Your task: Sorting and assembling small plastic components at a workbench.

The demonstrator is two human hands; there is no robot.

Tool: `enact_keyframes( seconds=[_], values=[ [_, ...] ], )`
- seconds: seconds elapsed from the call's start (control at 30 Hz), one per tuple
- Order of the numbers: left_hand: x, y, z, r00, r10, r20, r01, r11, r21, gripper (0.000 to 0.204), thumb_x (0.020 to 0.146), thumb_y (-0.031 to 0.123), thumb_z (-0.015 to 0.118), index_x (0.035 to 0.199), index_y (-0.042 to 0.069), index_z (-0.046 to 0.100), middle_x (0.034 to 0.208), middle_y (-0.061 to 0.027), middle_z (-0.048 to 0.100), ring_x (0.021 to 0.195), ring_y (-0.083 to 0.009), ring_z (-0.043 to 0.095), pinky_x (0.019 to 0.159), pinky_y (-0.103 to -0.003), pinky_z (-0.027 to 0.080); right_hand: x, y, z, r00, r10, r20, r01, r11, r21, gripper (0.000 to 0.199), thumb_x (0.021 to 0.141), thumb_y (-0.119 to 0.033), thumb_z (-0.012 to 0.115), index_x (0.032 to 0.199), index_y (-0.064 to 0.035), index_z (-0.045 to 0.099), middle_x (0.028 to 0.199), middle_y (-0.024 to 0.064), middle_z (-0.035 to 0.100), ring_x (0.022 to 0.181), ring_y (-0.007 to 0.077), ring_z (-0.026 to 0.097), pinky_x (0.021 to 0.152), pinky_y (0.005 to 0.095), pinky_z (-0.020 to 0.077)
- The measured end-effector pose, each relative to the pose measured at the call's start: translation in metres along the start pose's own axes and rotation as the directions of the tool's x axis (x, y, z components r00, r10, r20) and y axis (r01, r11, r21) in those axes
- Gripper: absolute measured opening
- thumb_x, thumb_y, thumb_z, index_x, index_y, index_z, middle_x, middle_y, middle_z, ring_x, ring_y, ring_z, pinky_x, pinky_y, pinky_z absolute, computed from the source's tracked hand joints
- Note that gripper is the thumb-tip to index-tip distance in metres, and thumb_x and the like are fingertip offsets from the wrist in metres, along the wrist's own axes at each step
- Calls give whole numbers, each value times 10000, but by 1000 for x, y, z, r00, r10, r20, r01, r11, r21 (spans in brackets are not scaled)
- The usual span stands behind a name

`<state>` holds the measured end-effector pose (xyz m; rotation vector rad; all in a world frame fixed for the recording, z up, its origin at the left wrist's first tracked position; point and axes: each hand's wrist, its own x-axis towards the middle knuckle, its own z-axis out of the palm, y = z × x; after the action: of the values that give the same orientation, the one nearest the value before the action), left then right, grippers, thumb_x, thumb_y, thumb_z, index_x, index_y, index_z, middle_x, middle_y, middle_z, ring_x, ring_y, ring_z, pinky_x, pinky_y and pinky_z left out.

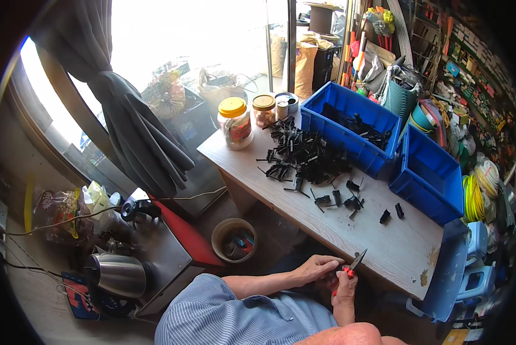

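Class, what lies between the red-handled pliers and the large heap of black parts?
In the head view, a few loose black parts lie near the heap, then pale tabletop stretches toward the pliers.

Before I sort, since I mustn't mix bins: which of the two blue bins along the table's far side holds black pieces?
The left bin, nearer the lidded jars: black pieces lie inside it, while none show in the right bin.

Left hand (319,268) partly hidden, curtain (132,118) cut off above, bin contents (239,244) too small to tell
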<state>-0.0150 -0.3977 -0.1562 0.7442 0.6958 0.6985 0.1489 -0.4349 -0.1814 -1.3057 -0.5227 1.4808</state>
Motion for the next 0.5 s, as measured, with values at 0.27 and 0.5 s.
enact_keyframes(
  seconds=[0.27, 0.5],
  values=[
    [4, -20, -2, 979, 205, -19, -189, 933, 307, 425, 1031, 331, 582, 1325, 29, 634, 892, -24, 690, 756, -77, 621, 614, -225, 513, -12, -4, 10, 999, -32, -33, 33, 999, 34, 225, 838, -131, 609, 1038, -31, 587, 863, 82, 608, 722, 188, 630, 627, 299, 547],
    [10, -9, -4, 983, -137, -118, 127, 988, -87, 286, 958, 264, 674, 1126, 34, 696, 754, -38, 678, 624, -103, 646, 541, -222, 512, -15, -11, 20, 997, -39, 59, 39, 999, -4, 77, 851, -144, 618, 884, -89, 576, 726, 13, 583, 593, 124, 562, 533, 270, 483]
  ],
)
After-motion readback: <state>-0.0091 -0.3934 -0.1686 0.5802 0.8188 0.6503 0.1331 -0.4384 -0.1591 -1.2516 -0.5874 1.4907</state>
